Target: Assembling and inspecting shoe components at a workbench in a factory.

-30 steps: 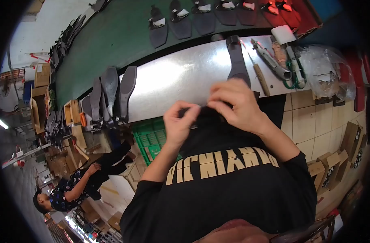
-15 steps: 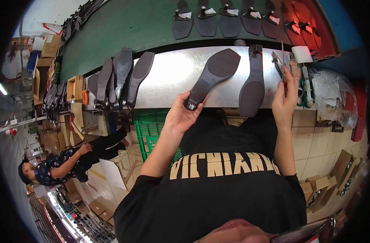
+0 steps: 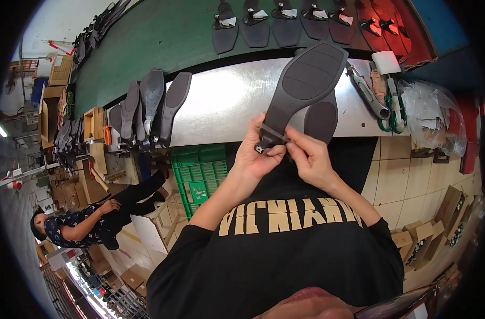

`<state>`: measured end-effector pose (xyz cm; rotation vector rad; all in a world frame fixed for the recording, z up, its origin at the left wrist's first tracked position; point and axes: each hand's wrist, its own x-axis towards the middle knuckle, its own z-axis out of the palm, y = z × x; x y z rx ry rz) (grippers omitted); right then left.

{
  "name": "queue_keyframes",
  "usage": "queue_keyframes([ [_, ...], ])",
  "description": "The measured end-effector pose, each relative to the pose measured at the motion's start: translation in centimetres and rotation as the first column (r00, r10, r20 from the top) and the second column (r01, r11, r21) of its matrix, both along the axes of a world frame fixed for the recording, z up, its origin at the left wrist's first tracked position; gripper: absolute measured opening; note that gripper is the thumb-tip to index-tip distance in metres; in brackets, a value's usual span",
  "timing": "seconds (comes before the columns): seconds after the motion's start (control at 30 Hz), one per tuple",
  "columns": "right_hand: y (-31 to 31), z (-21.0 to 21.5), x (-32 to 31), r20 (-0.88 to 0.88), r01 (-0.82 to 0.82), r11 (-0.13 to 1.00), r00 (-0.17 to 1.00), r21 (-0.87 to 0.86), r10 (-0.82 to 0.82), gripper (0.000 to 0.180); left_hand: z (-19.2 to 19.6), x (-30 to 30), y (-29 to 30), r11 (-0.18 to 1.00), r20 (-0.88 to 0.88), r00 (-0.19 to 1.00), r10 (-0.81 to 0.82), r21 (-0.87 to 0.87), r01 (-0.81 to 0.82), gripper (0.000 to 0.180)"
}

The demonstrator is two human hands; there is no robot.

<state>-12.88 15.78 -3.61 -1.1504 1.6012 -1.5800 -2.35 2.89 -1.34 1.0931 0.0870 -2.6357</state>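
Note:
My left hand (image 3: 253,157) grips a dark shoe sole (image 3: 312,72) by its narrow heel end, with the broad toe end tilted up and to the right. A thin dark strip crosses the heel just above my left fingers. My right hand (image 3: 310,159) pinches beside that strip, at the heel's right edge; what its fingertips hold is too small to tell. Behind the held piece, a second dark sole (image 3: 321,119) lies partly hidden on the metal bench (image 3: 226,95). To the right, a utility knife (image 3: 369,94) rests on the bench.
Several soles (image 3: 174,103) stand along the bench's left. Sandals with straps (image 3: 254,26) line the green table (image 3: 168,37). Scissors (image 3: 395,109) and a clear plastic bag (image 3: 431,114) are at the right. A green crate (image 3: 200,175) sits below; a person (image 3: 78,226) is at the left.
My right hand has left the tools at the right and come to the heel, its thin upright item no longer showing there. The held sole has moved up and right over the second sole.

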Motion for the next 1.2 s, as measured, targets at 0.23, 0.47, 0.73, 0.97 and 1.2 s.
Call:
queue_keyframes([
  [0.23, 1.1, 1.0, -1.3, 0.625, -0.265, 0.960, 0.766, 0.092, 0.151, 0.045, 0.1, -0.2, 0.7, 0.907, 0.166, 0.979, 0.116, -0.418, -0.037, 0.032],
  [0.47, 0.4, 2.0, 0.1, 0.841, -0.366, 0.918, 0.536, 0.151, 0.075, 0.048, -0.6, -0.4, 0.5, 0.411, 0.184, 0.925, 0.333, -0.911, 0.033, 0.077],
  [0.73, -0.1, 3.8, -0.8, 0.325, -0.225, 0.941, 0.936, 0.253, 0.136, 0.017, -0.6, 0.9, -1.0, 0.396, 0.130, 0.936, 0.327, -0.918, -0.010, 0.091],
  [0.97, -0.9, 2.8, 0.3, -0.370, -0.043, 0.995, 0.926, 0.087, 0.072, 0.020, 0.6, 1.0, -1.1, 0.273, 0.197, 0.930, 0.312, -0.956, 0.111, 0.101],
  [1.2, -0.5, 3.8, 1.2, -0.307, -0.185, 0.983, 0.935, -0.004, 0.175, 0.020, -1.2, 1.8, -2.7, 0.661, -0.014, 0.979, 0.201, -0.736, -0.147, 0.087],
])
